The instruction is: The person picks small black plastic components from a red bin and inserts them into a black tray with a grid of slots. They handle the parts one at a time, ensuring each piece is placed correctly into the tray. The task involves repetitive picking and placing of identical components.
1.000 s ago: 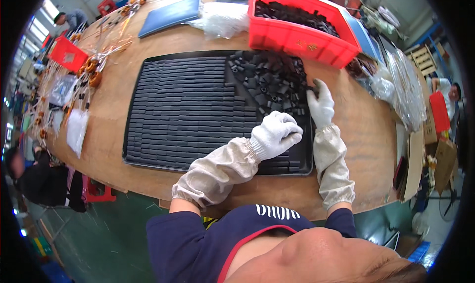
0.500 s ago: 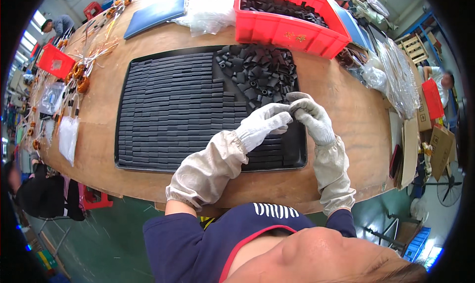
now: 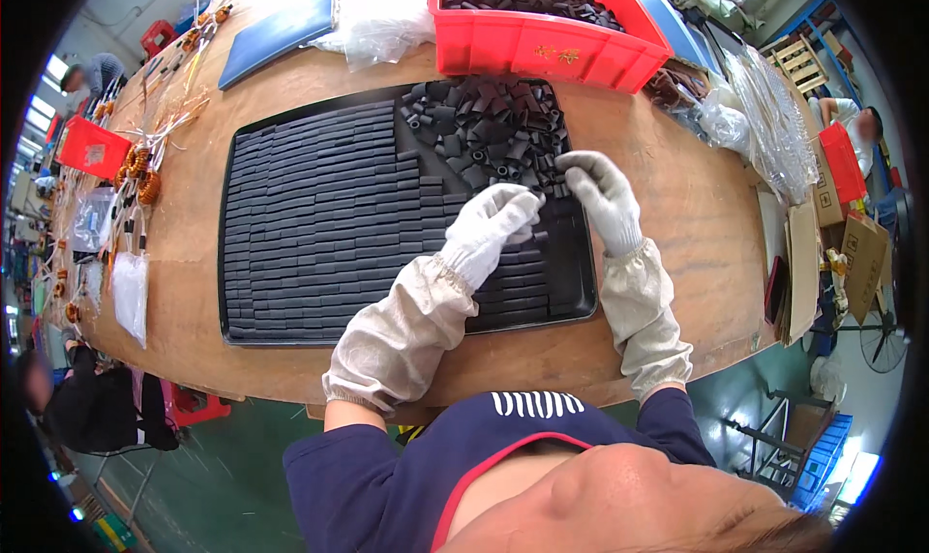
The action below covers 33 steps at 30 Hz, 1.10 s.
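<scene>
A black tray (image 3: 571,282) lies in front of me, mostly filled with neat rows of short black tubes (image 3: 319,214). A loose heap of the same tubes (image 3: 484,127) covers its far right part. Over the right ends of the rows, my gloved left hand (image 3: 492,226) is closed, thumb and fingers pinched together; what they hold is hidden. My gloved right hand (image 3: 608,200) is at the heap's right edge, its thumb and forefinger a little apart beside the nearest loose tubes. No tube shows clearly between them.
Behind the tray stands a red bin (image 3: 552,50) of black tubes. A blue folder (image 3: 281,35) and clear plastic bags (image 3: 382,30) lie at its left. Wired copper coils (image 3: 145,171) line the table's left side. Cardboard (image 3: 801,272) stands at the right edge. Other people are farther off.
My hands were together over the tray's right side and have parted. The right one has moved away to the heap's edge; the left has drawn slightly left. The view has shifted a little.
</scene>
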Motion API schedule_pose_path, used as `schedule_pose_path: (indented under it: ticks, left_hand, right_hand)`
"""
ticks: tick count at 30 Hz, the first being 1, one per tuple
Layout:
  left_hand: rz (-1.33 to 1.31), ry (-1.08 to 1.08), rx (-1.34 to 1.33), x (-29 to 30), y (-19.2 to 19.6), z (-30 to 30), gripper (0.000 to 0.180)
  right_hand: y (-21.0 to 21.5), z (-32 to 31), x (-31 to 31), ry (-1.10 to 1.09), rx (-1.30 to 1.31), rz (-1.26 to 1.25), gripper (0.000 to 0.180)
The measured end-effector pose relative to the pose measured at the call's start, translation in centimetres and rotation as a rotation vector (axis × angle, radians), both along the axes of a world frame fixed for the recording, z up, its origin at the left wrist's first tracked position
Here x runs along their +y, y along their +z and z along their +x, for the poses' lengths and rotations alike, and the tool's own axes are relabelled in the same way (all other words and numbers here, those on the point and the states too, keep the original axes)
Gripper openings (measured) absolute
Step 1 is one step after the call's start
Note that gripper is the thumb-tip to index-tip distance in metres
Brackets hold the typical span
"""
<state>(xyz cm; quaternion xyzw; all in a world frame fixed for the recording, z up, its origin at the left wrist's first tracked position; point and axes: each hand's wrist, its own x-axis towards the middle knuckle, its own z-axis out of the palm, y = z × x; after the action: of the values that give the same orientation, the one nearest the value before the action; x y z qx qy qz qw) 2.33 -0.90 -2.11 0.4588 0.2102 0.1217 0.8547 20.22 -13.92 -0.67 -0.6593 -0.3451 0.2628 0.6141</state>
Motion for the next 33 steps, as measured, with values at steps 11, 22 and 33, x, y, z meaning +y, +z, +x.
schedule_pose_path:
  ticks: [11,22,33]
  left_hand:
    - [-0.068,0.191,-0.035,0.1,-0.1,0.2,0.025]
    - [0.540,0.052,-0.032,-1.1,0.2,-0.2,0.031]
    - [0.523,0.051,0.053,-0.8,1.0,-0.4,0.036]
  right_hand:
    - [-0.7,-1.2,-2.5,-0.107,-1.133,-0.256,0.020]
    - [-1.3,-1.8,-3.0,0.073,-1.157,-0.238,0.025]
    - [-0.4,-1.6,-4.1,0.207,-1.165,-0.246,0.030]
